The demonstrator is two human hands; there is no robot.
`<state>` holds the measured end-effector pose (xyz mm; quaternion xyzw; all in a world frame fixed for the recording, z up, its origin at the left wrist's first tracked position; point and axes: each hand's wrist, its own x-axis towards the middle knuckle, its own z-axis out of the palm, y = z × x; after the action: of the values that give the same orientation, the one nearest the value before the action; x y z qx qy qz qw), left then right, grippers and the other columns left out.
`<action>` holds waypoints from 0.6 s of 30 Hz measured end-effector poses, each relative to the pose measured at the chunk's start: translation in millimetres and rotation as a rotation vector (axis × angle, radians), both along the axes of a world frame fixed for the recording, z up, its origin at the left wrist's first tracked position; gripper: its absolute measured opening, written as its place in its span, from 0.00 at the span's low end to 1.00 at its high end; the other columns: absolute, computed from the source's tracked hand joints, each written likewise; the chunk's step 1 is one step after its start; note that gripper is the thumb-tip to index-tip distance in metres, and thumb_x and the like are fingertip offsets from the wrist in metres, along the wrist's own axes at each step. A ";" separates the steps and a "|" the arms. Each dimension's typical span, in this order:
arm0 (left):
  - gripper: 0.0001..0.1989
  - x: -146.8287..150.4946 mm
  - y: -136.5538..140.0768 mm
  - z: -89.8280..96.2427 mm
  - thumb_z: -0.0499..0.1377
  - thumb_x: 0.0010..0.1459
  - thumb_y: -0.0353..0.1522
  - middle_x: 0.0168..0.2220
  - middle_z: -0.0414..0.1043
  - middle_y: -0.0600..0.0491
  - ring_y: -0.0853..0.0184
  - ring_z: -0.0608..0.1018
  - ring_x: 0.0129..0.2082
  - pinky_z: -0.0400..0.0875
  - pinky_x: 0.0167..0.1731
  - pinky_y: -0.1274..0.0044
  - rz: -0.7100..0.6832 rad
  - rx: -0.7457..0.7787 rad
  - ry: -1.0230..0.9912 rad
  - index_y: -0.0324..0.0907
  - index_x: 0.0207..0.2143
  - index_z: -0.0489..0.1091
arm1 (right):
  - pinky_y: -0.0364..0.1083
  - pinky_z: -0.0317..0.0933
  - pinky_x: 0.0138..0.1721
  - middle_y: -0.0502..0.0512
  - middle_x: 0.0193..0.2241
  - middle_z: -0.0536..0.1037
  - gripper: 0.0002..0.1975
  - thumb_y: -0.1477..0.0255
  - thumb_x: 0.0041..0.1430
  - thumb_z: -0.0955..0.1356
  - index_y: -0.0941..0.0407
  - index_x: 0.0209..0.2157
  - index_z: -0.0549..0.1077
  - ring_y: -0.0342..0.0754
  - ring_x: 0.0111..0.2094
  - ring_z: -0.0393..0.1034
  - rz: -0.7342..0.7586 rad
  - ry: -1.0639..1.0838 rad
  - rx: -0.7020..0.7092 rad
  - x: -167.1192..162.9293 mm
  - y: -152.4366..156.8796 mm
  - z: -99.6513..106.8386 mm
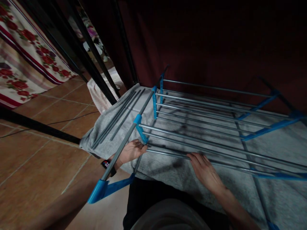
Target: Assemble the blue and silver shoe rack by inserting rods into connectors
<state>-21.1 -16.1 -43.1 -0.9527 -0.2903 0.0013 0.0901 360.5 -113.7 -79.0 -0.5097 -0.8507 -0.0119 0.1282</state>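
A rack of silvery metal rods with blue plastic brackets lies on a grey blanket [168, 169] in front of me. My left hand [133, 150] is closed at the left end of the nearest metal rod [165, 153], just under a blue bracket [142, 132]. Its fingertips hide the joint, so I cannot tell whether the rod sits in the bracket. Farther right along the same rod, my right hand [202, 167] has its fingers curled over it; the thumb is hidden. A thicker grey tube [124, 140] of the frame passes above my left wrist.
Several loose grey rods [115, 118] lie on the blanket to the left. Black metal posts [96, 57] stand beyond them, near a floral curtain [28, 54]. A dark red cloth [216, 48] hangs behind the rack. A cable [67, 119] crosses the tiled floor [59, 153].
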 end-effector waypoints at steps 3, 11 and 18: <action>0.15 0.7 1.0 0.7 0.48 0.71 0.33 0.26 0.72 0.51 0.61 0.73 0.29 0.64 0.38 0.69 0.009 0.000 -0.006 0.40 0.35 0.71 | 0.55 0.66 0.56 0.59 0.53 0.75 0.26 0.81 0.63 0.59 0.51 0.60 0.68 0.54 0.51 0.71 0.032 -0.004 0.025 -15.8 4.9 4.3; 0.14 3.6 1.4 1.7 0.50 0.70 0.36 0.29 0.75 0.49 0.61 0.76 0.31 0.67 0.39 0.69 0.080 -0.068 0.045 0.40 0.37 0.71 | 0.52 0.68 0.52 0.57 0.47 0.77 0.23 0.82 0.65 0.59 0.53 0.58 0.69 0.51 0.46 0.73 0.029 -0.067 -0.074 -46.7 16.3 16.1; 0.13 -6.0 3.1 -10.0 0.53 0.68 0.39 0.31 0.78 0.50 0.63 0.79 0.32 0.70 0.38 0.73 0.280 -0.301 -0.256 0.43 0.44 0.74 | 0.51 0.65 0.54 0.58 0.49 0.75 0.23 0.82 0.66 0.57 0.55 0.58 0.69 0.50 0.49 0.71 0.021 -0.080 -0.159 -47.3 22.6 22.2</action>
<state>-27.1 -13.0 -53.2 -0.8983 -0.4250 -0.0636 -0.0913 313.2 -91.1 -56.8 -0.5083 -0.8587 0.0367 0.0534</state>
